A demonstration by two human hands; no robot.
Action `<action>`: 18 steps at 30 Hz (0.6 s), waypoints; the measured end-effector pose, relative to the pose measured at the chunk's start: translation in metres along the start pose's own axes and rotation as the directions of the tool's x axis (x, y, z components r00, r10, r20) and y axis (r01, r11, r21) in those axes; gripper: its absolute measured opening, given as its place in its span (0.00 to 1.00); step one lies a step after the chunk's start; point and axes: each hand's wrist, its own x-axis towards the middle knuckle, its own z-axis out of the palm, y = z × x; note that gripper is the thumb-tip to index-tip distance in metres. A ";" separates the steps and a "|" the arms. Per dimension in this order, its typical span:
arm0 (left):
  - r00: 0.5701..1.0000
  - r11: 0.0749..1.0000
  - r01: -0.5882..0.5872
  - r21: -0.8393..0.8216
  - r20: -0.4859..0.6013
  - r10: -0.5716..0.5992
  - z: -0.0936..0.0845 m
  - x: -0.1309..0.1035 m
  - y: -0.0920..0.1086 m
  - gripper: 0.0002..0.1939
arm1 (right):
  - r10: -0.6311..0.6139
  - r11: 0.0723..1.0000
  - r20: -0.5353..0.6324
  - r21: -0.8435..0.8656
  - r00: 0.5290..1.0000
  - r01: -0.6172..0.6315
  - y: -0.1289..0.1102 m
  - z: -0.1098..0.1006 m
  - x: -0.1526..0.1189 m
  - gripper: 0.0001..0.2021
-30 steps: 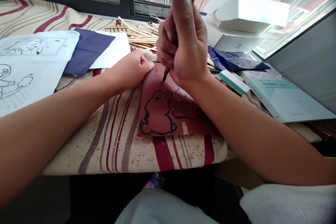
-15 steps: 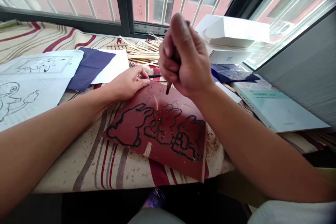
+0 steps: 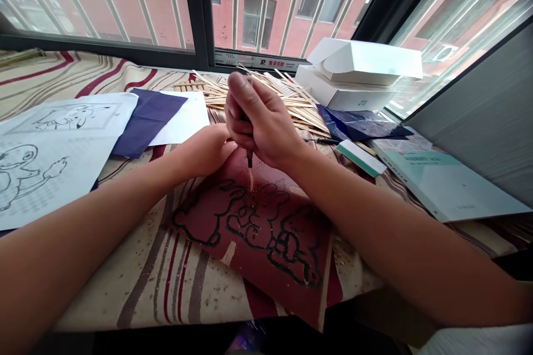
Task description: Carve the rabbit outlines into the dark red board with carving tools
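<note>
A reddish-brown board [image 3: 260,269] lies at a slant on the cloth, with rabbit-like figures outlined in thick black and a pale carved groove near its far part. My right hand [image 3: 260,122] is closed in a fist, thumb on top, around an upright carving chisel [image 3: 250,158]. The chisel's dark tip points down at the upper end of the groove; whether it touches is hard to tell. At the board's far left corner, my left hand [image 3: 210,147] grips the edge, its fingers partly hidden behind the right fist.
Printed line drawings [image 3: 62,150], purple sheets [image 3: 147,122] and white paper [image 3: 189,113] lie at the left. Thin wooden sticks [image 3: 302,108] are piled by the window. A white box [image 3: 353,91], a small green-and-white box [image 3: 361,158] and a book [image 3: 453,177] occupy the right.
My right hand has come down and left, bringing the chisel tip from beside the groove to its upper end. The camera view has tilted up slightly.
</note>
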 end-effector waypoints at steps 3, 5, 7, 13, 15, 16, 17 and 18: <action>0.997 0.987 0.059 0.148 0.037 -0.065 0.001 -0.003 0.004 0.24 | 0.036 0.999 0.016 -0.026 0.999 -0.035 0.004 0.001 -0.001 0.30; 0.992 0.958 0.098 0.270 0.047 -0.114 0.003 -0.005 0.005 0.24 | 0.067 0.997 0.030 -0.045 0.997 -0.066 0.005 0.002 -0.001 0.30; 0.989 0.929 0.119 0.351 0.045 -0.144 0.005 -0.007 0.005 0.23 | 0.082 0.995 0.045 -0.059 0.996 -0.080 0.004 0.003 -0.001 0.29; 0.990 0.933 0.092 0.349 0.070 -0.124 0.009 -0.010 0.005 0.24 | 0.079 0.995 0.007 -0.067 0.997 -0.079 0.004 0.006 -0.003 0.28; 0.989 0.938 0.091 0.336 0.078 -0.123 0.008 -0.009 0.006 0.24 | 0.064 0.995 -0.004 -0.072 0.998 -0.064 0.004 0.006 -0.004 0.28; 0.988 0.937 0.096 0.337 0.083 -0.131 0.007 -0.009 0.007 0.24 | 0.054 0.996 -0.004 -0.072 0.999 -0.054 0.004 0.005 -0.005 0.28; 0.986 0.935 0.101 0.340 0.089 -0.139 0.007 -0.010 0.008 0.24 | 0.046 0.996 0.000 -0.072 0.999 -0.046 0.004 0.005 -0.005 0.28; 0.985 0.933 0.102 0.344 0.094 -0.142 0.006 -0.010 0.009 0.24 | 0.041 0.997 0.005 -0.072 0.999 -0.040 0.004 0.004 -0.006 0.28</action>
